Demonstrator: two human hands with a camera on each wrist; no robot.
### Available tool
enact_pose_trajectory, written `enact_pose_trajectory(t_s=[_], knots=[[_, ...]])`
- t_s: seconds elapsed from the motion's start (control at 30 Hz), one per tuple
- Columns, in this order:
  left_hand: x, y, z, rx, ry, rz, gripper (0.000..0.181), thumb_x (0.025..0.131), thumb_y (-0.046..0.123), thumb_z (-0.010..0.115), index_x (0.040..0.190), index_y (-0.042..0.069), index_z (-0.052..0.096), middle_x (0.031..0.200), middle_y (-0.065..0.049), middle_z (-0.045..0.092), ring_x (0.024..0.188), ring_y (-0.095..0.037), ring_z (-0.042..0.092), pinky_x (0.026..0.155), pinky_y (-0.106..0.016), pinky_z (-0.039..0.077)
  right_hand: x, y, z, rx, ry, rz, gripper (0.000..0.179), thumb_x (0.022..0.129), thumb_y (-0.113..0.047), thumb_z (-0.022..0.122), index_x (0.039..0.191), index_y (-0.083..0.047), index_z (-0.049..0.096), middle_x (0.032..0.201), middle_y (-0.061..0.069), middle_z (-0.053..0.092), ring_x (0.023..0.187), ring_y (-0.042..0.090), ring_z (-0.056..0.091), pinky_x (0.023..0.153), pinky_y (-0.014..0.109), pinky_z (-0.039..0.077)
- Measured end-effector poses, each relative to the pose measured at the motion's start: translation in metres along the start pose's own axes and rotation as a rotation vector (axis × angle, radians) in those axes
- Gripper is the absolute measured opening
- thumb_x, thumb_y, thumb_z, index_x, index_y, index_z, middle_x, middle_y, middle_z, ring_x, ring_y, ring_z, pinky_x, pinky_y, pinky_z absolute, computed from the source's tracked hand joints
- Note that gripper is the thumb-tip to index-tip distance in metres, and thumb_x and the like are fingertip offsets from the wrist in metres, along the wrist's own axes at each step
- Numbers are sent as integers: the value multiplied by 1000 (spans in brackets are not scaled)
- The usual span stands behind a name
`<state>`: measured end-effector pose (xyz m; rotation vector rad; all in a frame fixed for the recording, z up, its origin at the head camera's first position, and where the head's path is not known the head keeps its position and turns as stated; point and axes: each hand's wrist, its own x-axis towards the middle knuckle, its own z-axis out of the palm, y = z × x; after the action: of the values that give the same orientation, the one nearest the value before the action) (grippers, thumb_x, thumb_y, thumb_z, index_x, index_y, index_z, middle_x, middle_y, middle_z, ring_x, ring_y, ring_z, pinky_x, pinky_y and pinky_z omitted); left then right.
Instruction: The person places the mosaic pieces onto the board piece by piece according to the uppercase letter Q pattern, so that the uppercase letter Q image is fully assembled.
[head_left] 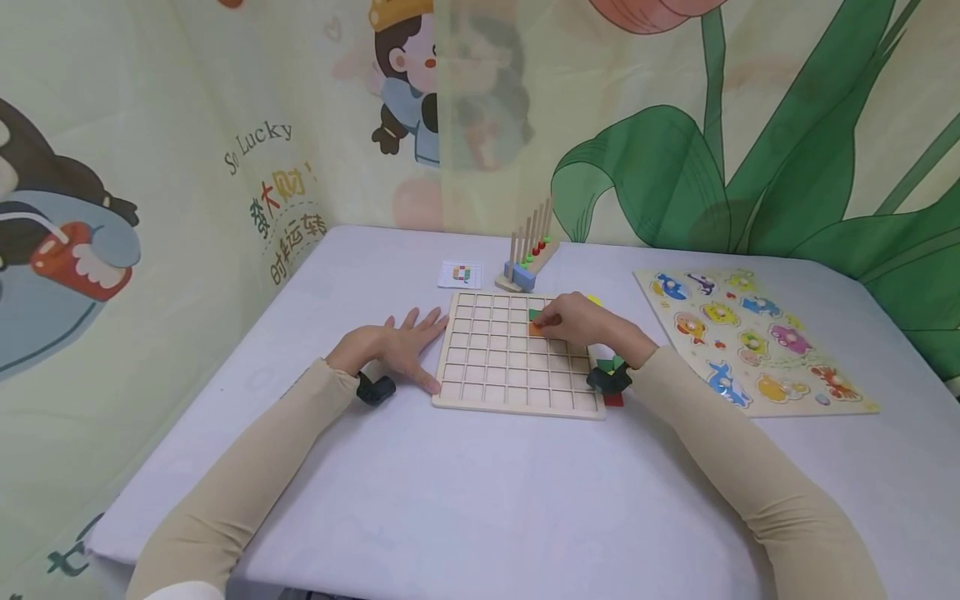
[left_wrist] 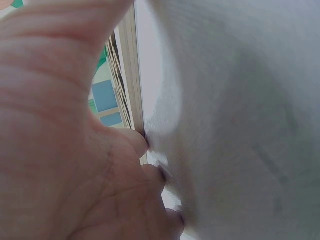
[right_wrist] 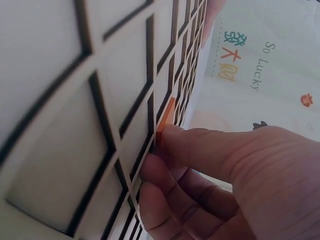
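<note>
A wooden grid board (head_left: 483,408) lies flat on the table. My left hand (head_left: 405,346) rests at its left side, fingers spread and thumb by the lower left corner; in the left wrist view, fingertips (left_wrist: 135,142) touch the board's edge. Over the board's upper right part, my right hand (head_left: 581,321) pinches an orange tile (head_left: 535,330) at a grid square. The right wrist view has the thumb against this orange tile (right_wrist: 166,117), its lower part hidden by fingers. A green tile (head_left: 533,314) sits in the square just behind it.
Green and red tiles (head_left: 613,400) lie right of the board, partly under the right wrist. Behind stand a pattern card (head_left: 461,274) and a peg stand (head_left: 553,247) with beads. A sea-animal puzzle board (head_left: 806,402) lies at the right. Printed curtains (head_left: 480,200) hang behind.
</note>
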<state>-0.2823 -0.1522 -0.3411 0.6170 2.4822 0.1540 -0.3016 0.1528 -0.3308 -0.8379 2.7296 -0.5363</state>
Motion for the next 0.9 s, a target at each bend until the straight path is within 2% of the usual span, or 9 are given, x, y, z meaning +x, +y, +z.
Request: enact_pose_trajectory(t_s=[0.27,0.43,0.63,0.77,0.9], knots=[[-1,1,0,2,7,8,123,78,59,73,157,12,-10,163,-13,-19,147,-40,-20,114,-65,-7,-4,3,-5,30,4,-41,20,92,-5,65,109,0,74,105,13,73,93,23,64,88,39,54],[-1,2,0,3,5,9,123,79,59,72,157,12,-10,163,-13,-18,147,-40,-19,115,-64,-7,-8,10,-13,32,-32,-10,21,94,-7,63,112,-3,73,103,10,71,90,22,59,86,36,53],[-1,2,-1,-3,1,10,123,79,59,72,156,11,-11,162,-13,-19,147,-40,-20,115,-64,-7,-21,17,-30,23,-104,75,27,94,-9,63,120,-2,68,103,11,68,94,26,56,82,34,52],[-1,0,-1,-2,4,10,123,79,60,72,156,11,-11,162,-13,-19,147,-40,-20,115,-64,-7,-31,25,-40,-21,-128,148,28,94,-11,63,120,-1,66,103,14,65,95,28,55,81,36,52],[-1,0,0,-4,7,9,123,79,60,72,156,11,-11,162,-13,-19,147,-40,-20,115,-64,-7,-39,32,-45,-54,-171,278,25,93,-12,65,114,0,66,104,15,62,95,29,55,83,40,51]])
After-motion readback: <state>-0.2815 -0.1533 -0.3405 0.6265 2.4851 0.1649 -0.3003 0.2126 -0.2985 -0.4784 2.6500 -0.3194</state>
